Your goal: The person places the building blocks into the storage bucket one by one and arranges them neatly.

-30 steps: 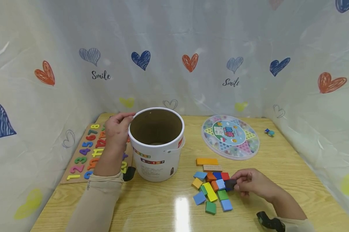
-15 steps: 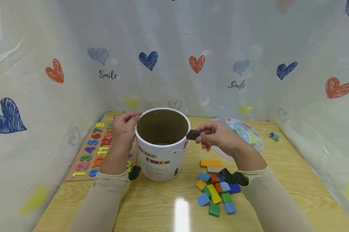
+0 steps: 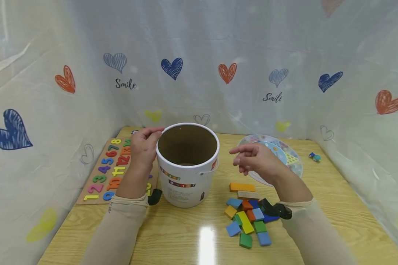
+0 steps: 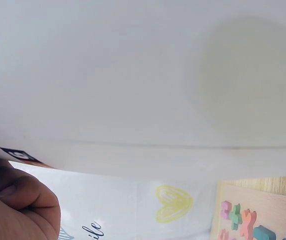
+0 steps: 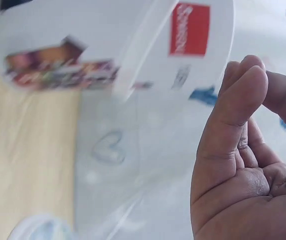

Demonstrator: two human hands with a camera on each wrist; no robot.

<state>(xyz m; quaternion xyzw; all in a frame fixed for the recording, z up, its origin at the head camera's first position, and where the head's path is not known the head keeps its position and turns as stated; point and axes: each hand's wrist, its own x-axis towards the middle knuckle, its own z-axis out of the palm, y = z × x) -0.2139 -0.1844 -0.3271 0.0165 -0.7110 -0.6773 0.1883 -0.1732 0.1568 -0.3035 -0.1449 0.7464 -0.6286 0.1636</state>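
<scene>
A tall white bucket (image 3: 185, 189) with printed labels stands upright on the table; its floor is only partly visible. My left hand (image 3: 145, 145) pinches the bucket's left rim between thumb and fingers. To the right of the bucket, apart from it, my right hand (image 3: 260, 162) hovers with loosely bent fingers, holding nothing. The right wrist view confirms bare fingers (image 5: 233, 110) near the bucket's wall. Below that hand lie several coloured wooden blocks, among them a yellow block (image 3: 245, 222), an orange block (image 3: 242, 187), a tan block (image 3: 247, 195) and a green block (image 3: 245, 240).
A number puzzle board (image 3: 100, 200) lies left of the bucket, partly behind my left arm. At the back right is a round, colourful game board (image 3: 293, 162), partly behind my right hand. A small blue-green toy (image 3: 315, 157) lies near the right edge. Heart-printed curtains surround the table.
My right hand took a dark block from the pile, carried it to the bucket's right rim, then drew back slightly. The block is out of sight now. My left hand kept its hold.
</scene>
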